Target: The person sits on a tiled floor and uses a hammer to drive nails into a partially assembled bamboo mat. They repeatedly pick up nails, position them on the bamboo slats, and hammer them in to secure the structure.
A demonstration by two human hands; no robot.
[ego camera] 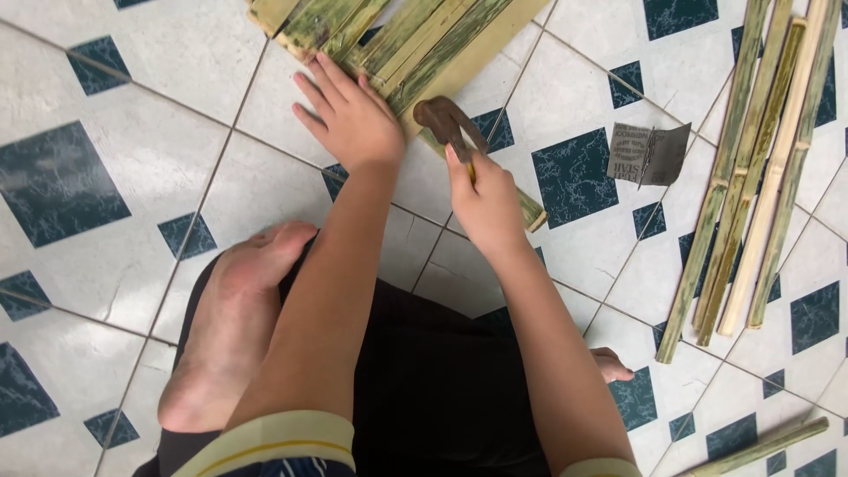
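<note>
I sit on a tiled floor and look down at both arms. My left hand [349, 115] lies flat, fingers spread, on the near end of a panel of joined bamboo slats [415, 35] at the top of the view. My right hand [484, 199] grips the handle of a rusty brown hammer [444, 121], whose head sits just right of the left hand, over the panel's lower edge. A short bamboo strip [530, 212] runs under the right hand toward the right.
Several loose long bamboo strips [760, 168] lie side by side at the right. A grey sheet of sandpaper [647, 154] lies between them and my right hand. Another strip [760, 449] sits at the bottom right. My bare foot [231, 327] rests at the left.
</note>
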